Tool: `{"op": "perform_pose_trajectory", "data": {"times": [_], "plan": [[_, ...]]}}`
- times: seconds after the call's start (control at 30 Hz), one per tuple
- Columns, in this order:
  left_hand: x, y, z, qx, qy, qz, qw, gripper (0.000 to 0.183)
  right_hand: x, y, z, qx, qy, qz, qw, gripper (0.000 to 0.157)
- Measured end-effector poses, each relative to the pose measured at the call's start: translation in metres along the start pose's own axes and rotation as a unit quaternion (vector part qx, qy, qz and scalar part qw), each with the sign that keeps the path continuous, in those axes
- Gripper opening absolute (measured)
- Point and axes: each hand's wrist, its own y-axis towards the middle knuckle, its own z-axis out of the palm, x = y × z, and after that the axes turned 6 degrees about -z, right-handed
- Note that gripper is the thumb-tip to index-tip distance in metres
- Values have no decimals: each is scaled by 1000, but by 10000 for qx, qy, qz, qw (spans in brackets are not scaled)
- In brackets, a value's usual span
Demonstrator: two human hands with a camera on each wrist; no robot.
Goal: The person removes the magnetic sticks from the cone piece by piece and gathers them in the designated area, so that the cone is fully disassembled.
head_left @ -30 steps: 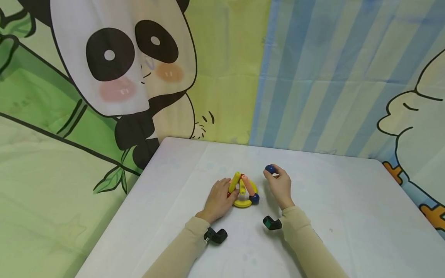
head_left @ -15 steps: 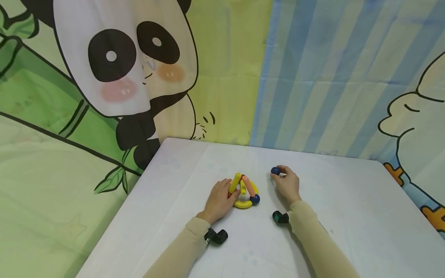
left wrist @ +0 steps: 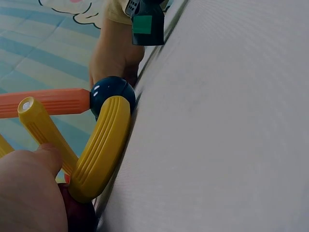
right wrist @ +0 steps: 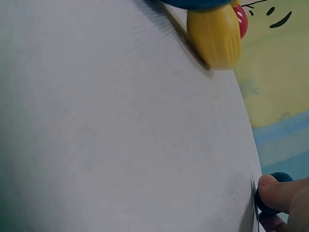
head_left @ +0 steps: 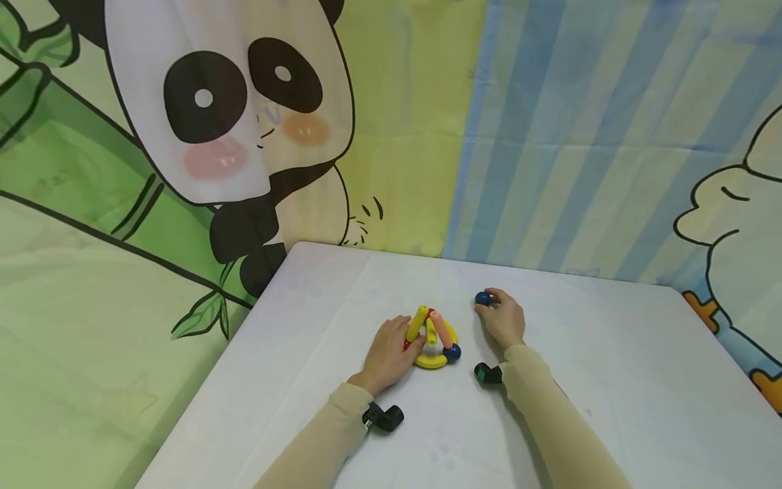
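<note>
A small frame of magnetic sticks and balls stands on the white table. It has an orange straight stick, yellow straight sticks, a yellow curved stick along its base and a dark blue ball at its right corner. My left hand holds the frame's left corner, its thumb against a yellow stick and a dark red ball partly under the hand. To the right, my right hand pinches a loose blue ball between thumb and fingers, low over the table, apart from the frame.
A curtain printed with a panda and stripes hangs behind the table's far edge. Black wrist cameras sit on both sleeves, the left camera and the right camera.
My right hand has moved a little to the right with the blue ball, away from the frame. My left hand keeps its hold on the frame. The head view has shifted slightly.
</note>
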Motion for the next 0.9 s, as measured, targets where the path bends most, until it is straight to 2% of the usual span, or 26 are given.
{"op": "perform_pose_trajectory", "data": {"times": [0.3,0.5,0.67,0.9], "plan": [[-2,0,-1,-41,30,21,10000,53,0,-1,-1,128,-80,279,9995,56],[0,1,1,-31,53,16,10000,53,-1,-4,-2,151,-2,344,9993,57],[0,1,1,-6,25,-15,10000,54,0,-8,-4,103,369,458,9982,56],[-1,1,1,-86,-220,-159,9996,56,6,-26,-11,-399,1074,761,9905,49]]}}
